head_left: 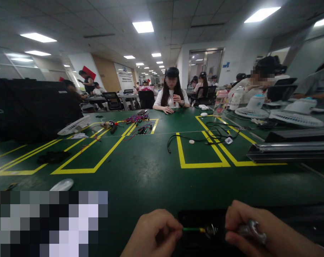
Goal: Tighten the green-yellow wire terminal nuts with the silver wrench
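Green, thin, straight rod with a yellow end [192, 229] is pinched between the thumb and finger of the bare left hand [158, 232], pointing rightward over the black, glossy, flat item [196, 246] on the dark green surface [145, 185]. At the yellow end is a small, shiny, looped piece [211, 230], blurred. Farther right, the bare right hand [246, 221] curls around a shiny, grey, rounded object [254, 231].
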Motion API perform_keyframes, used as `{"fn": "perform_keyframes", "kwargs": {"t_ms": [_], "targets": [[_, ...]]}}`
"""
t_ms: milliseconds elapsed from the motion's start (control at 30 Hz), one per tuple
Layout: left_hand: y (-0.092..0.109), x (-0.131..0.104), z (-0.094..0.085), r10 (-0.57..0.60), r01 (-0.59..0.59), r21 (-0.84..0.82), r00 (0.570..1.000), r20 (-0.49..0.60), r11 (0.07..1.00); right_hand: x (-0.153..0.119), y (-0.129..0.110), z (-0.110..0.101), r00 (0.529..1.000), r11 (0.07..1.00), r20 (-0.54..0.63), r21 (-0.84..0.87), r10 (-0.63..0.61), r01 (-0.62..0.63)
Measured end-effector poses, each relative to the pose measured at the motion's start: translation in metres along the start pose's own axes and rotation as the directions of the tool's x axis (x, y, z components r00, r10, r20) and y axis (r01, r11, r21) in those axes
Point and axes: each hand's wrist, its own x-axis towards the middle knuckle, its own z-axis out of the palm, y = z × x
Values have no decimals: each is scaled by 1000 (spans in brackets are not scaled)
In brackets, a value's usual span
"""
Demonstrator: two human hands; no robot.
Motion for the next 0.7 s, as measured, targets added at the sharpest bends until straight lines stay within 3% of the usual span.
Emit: {"fn": "perform_keyframes", "kwargs": {"t_ms": [167, 400, 700], "targets": [[9, 1, -5, -45, 45, 15, 998, 33, 999, 5, -10, -9, 997, 999, 68, -28, 46, -44], [6, 0, -5, -57, 56, 32, 998, 33, 998, 16, -24, -29, 982, 990, 174, -129, 79, -57], [9, 2, -7, -46, 45, 29, 999, 29, 999, 15, -18, -35, 979, 994, 203, -108, -13, 36]]}}
